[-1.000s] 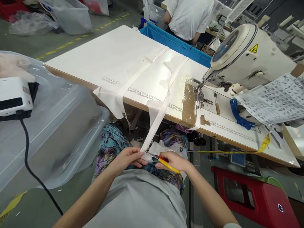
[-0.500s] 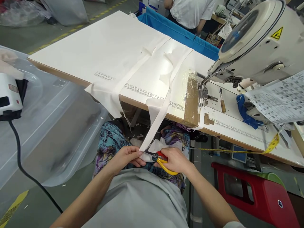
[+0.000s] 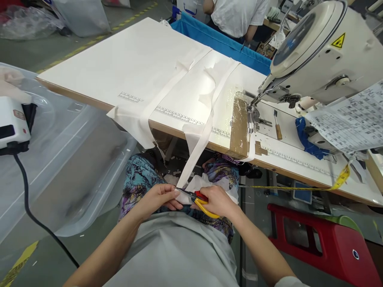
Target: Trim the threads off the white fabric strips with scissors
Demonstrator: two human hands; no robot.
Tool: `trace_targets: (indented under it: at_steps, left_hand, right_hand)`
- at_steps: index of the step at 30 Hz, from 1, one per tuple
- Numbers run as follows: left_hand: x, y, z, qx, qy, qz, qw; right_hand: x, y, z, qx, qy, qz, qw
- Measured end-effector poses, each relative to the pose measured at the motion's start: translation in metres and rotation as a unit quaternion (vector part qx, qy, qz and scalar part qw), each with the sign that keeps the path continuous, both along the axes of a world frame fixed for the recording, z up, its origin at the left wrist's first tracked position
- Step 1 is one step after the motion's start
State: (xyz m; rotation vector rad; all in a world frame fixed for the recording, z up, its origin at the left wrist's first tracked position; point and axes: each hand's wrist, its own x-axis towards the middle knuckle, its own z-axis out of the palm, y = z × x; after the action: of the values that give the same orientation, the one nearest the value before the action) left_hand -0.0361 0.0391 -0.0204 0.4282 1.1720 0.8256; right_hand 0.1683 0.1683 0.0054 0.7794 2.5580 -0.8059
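Observation:
My right hand (image 3: 218,200) grips a pair of scissors (image 3: 206,209) with yellow and red handles, above my lap. The blades point left and lie at the lower end of a white fabric strip (image 3: 194,157). My left hand (image 3: 163,198) pinches that strip's end between thumb and fingers, close to the blade tips. From there the strip runs up over the table edge and across the tabletop. More white fabric (image 3: 199,183) is bunched on my lap beneath the scissors. A second white fabric strip (image 3: 146,127) hangs over the edge further left.
A white sewing table (image 3: 104,59) with printed rulers spans the front; a sewing machine (image 3: 314,52) stands at its right. A clear plastic bin (image 3: 89,159) is at left, a red stool (image 3: 338,243) at lower right. A person (image 3: 236,18) stands behind a blue fabric bin (image 3: 215,40).
The scissor blades have shifted slightly left across the strip's end and closed up a little. My left hand keeps its pinch. The view has turned slightly.

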Motion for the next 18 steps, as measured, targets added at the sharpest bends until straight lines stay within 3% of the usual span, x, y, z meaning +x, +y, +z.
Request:
trace_targets:
  at_steps: [3, 7, 10, 12, 14, 18]
  left_hand:
    - [-0.010, 0.003, -0.001, 0.075, 0.152, 0.007, 0.985]
    - [-0.021, 0.026, -0.009, 0.200, 0.401, 0.104, 0.888]
    - [-0.023, 0.057, -0.023, 0.262, 0.475, 0.127, 0.830]
    - [-0.021, 0.079, -0.032, 0.291, 0.488, 0.138, 0.811]
    - [-0.017, 0.095, -0.038, 0.308, 0.472, 0.144, 0.814]
    - [-0.013, 0.093, -0.047, 0.222, 0.373, 0.125, 0.892]
  right_hand:
    - [0.010, -0.005, -0.004, -0.021, 0.029, -0.038, 0.999]
    - [0.025, -0.021, -0.006, -0.079, 0.090, -0.105, 0.987]
    - [0.031, -0.034, -0.005, -0.103, 0.121, -0.148, 0.976]
    - [0.033, -0.041, -0.004, -0.111, 0.128, -0.173, 0.970]
    - [0.035, -0.046, -0.002, -0.127, 0.129, -0.199, 0.963]
    - [0.042, -0.046, -0.001, -0.152, 0.137, -0.236, 0.950]
